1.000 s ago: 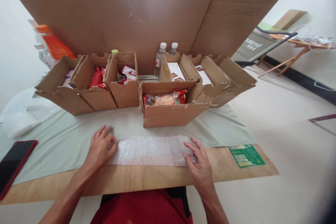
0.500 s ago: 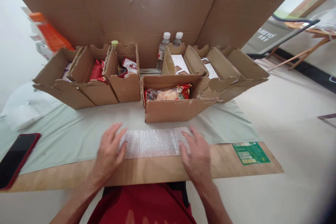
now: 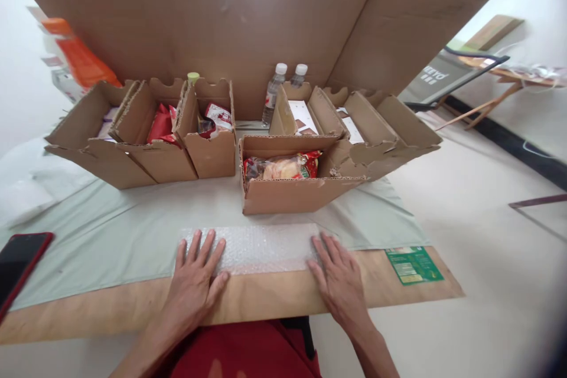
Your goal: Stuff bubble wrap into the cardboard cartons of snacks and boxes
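A strip of clear bubble wrap lies flat along the front of the table, partly on the pale green cloth and partly over the bare wooden edge. My left hand rests palm down on its left end with the fingers spread. On the right end, my right hand lies flat, fingers stretched out and touching the wrap. Neither hand grips anything. Just beyond the strip stands a cardboard box with snack packets inside.
Several open cardboard bins stand in a row behind, holding red packets and white boxes. Two water bottles are at the back, before a tall cardboard panel. A phone lies left; a green card lies right.
My left hand has flattened and spread its fingers on the bubble wrap, whose left end now shows farther left. My right hand has also flattened onto the wrap. The view has shifted slightly.
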`<state>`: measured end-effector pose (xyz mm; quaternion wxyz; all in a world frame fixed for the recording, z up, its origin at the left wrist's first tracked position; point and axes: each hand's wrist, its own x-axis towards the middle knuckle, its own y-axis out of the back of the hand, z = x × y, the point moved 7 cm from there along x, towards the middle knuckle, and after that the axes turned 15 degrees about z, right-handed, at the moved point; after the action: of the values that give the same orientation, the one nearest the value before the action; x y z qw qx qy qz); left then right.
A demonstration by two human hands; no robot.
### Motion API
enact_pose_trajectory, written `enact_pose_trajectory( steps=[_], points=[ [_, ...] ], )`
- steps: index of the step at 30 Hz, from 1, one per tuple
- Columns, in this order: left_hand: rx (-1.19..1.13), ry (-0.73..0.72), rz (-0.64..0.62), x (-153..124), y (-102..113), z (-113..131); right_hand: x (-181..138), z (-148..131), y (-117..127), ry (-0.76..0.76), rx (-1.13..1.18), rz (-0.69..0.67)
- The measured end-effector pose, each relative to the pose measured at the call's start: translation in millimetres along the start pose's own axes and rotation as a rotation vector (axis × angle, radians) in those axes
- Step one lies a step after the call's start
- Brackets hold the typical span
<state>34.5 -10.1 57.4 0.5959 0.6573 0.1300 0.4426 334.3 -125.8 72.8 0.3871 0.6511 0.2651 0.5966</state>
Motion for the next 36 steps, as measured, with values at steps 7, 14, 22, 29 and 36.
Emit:
enact_pose_trajectory(
  steps=[7, 14, 22, 29, 36],
  points=[
    [-0.226, -0.049, -0.009, 44, 10, 64, 39, -60, 12, 0.074, 0.121, 0.139],
    [-0.085, 0.023, -0.107, 21, 1, 5, 41, -87, -32, 0.135, 0.282, 0.037],
    [0.167, 0.365, 0.215, -17, 57, -84, 52, -43, -22, 0.029, 0.404, 0.049],
    [-0.067, 0.503, 0.215, 5, 35, -53, 74, 27, -55, -0.072, 0.277, -0.289],
    [-0.19, 0.569, 0.25, 13, 48, -68, 59, 14, -23, -0.191, 0.477, -0.364]
  ],
)
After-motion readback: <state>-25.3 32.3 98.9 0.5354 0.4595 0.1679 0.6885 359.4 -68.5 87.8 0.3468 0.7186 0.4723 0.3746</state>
